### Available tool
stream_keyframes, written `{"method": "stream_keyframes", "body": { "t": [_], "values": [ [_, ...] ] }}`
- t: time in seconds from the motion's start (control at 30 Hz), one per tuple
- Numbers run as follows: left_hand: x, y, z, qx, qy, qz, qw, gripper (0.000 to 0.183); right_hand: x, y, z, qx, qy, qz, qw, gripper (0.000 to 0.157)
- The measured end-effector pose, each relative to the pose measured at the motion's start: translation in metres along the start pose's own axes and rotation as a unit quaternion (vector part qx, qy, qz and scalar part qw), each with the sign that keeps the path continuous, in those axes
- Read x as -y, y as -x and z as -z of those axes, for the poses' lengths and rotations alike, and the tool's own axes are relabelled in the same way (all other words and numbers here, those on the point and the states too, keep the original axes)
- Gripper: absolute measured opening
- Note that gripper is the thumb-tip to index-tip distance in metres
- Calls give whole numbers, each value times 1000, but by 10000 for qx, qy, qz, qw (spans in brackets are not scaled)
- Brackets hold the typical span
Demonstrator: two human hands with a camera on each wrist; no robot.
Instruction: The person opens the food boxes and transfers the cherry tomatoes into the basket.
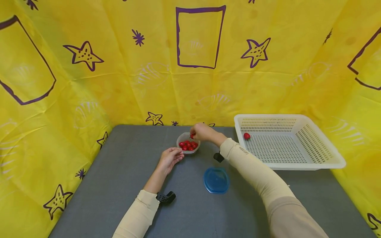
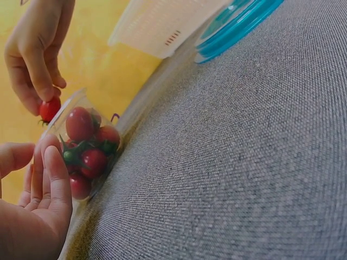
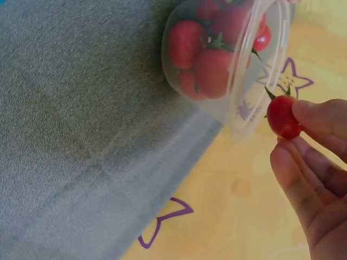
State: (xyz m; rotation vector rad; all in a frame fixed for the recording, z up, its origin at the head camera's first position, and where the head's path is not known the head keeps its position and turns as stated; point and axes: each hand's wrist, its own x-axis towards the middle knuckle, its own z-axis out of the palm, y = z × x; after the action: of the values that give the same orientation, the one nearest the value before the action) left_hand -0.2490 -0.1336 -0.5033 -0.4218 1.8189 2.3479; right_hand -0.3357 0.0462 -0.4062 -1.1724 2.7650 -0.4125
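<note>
A clear plastic container point(image 1: 195, 151) stands near the table's back edge, with several red cherry tomatoes point(image 1: 188, 145) inside, some with green stems. My right hand point(image 1: 203, 132) pinches one cherry tomato point(image 3: 283, 116) between thumb and fingertips, just above the container's far rim. Green leaf tips show on that tomato, pointing toward the container's mouth. At the near left side, my left hand point(image 1: 170, 159) has its fingers point(image 2: 57, 173) extended against the container wall, the thumb apart from them. A blue lid point(image 1: 216, 180) lies on the table in front of the container.
To the right stands a white perforated plastic basket point(image 1: 319, 165) with a single cherry tomato point(image 1: 246, 136) in its left back corner. The grey tabletop point(image 1: 119, 185) meets a yellow patterned cloth point(image 1: 119, 89) at the back and sides.
</note>
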Motion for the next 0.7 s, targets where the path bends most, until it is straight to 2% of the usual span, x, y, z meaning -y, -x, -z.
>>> {"method": "stream_keyframes", "body": {
  "t": [0.23,0.5,0.7],
  "values": [
    [0,0,0,3,68,34,10000,8,0,0,-4,16,-515,-97,9986,14],
    [0,1,-1,-62,153,37,9999,4,-1,-2,-19,316,-463,-39,9984,15],
    [-1,1,0,-53,167,32,9998,4,2,-3,-24,328,-508,-107,9981,16]
  ]
}}
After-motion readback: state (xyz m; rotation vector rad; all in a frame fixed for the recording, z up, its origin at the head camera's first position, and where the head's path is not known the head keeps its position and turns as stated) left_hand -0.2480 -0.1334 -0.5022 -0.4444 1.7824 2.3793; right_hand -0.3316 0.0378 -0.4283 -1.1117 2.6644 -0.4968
